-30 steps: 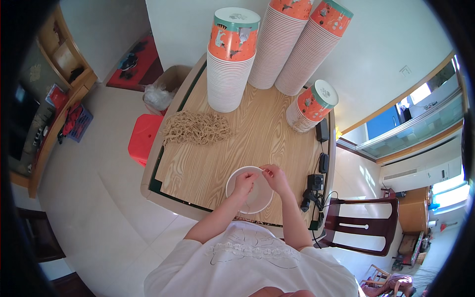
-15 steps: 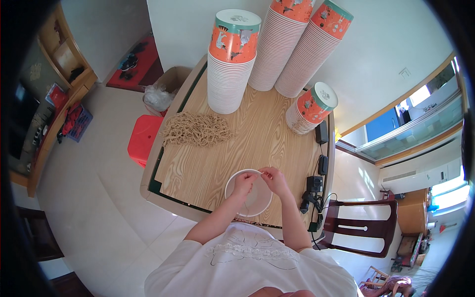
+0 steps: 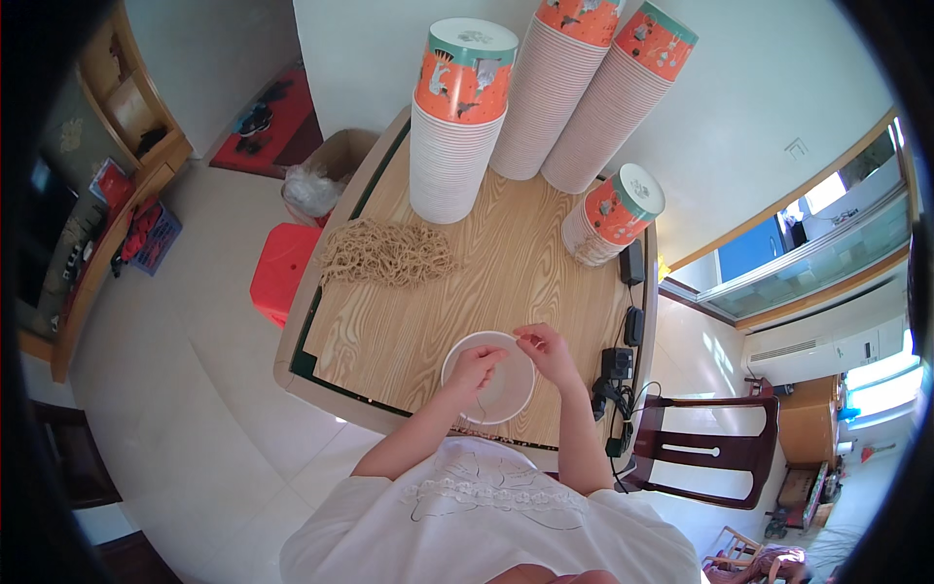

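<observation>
A white paper tub (image 3: pixel 503 401) stands with its open mouth up at the table's near edge. My left hand (image 3: pixel 476 369) is over its mouth, fingers closed in a pinch, and a thin cord (image 3: pixel 483 406) hangs below it into the tub. My right hand (image 3: pixel 547 352) is at the tub's far right rim, thumb and fingers pinched together; what is between them is too small to make out. Left of the tub, farther back, lies a loose heap of tan cords (image 3: pixel 384 253).
Tall stacks of upside-down paper tubs (image 3: pixel 449 165) stand at the back, a shorter stack (image 3: pixel 615 216) at the right. Black adapters (image 3: pixel 617 364) and cables lie along the right edge. A red stool (image 3: pixel 284 273) is left of the table (image 3: pixel 389 341), a dark wooden chair (image 3: pixel 705 450) right.
My hands have drawn slightly apart. The right has shifted a little to the right and up, the left slightly left and down. The tub stays in place.
</observation>
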The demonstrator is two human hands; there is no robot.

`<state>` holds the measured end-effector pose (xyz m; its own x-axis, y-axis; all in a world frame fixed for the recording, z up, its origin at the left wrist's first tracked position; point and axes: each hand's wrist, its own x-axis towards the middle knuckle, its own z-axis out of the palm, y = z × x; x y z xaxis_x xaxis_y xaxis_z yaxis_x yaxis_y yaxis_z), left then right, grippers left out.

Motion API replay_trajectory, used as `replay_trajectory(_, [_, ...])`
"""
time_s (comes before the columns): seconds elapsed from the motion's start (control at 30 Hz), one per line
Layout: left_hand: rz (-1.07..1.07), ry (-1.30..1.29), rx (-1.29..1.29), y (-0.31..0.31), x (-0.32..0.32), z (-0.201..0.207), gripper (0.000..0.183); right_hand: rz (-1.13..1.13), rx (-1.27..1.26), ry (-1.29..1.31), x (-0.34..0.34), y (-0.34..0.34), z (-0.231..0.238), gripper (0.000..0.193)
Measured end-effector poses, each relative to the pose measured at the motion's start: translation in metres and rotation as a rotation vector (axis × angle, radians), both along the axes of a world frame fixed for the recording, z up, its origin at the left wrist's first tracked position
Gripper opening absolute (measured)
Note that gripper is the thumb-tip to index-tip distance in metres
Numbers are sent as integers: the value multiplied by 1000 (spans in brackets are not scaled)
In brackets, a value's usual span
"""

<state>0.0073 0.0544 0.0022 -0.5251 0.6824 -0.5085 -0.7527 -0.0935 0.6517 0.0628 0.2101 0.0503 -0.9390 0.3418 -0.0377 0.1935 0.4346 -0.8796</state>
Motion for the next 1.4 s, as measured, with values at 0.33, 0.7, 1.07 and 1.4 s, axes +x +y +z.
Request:
replay_trajectory(0.33, [-123, -57, 147, -3, -3, 20, 11, 188, -352, -160, 3, 6, 10, 13])
replay_trajectory(0.7, [-71, -62, 123, -3, -4, 18, 11, 162, -287, -95, 2, 0, 9, 11])
replay_trajectory(1.07, [92, 216, -4, 8, 0, 23, 6, 55, 80, -131, 1, -9, 7, 25])
replay_trajectory(1.4, [180, -306, 1, 17, -2, -17, 6, -147, 58, -104, -6, 4, -17, 28])
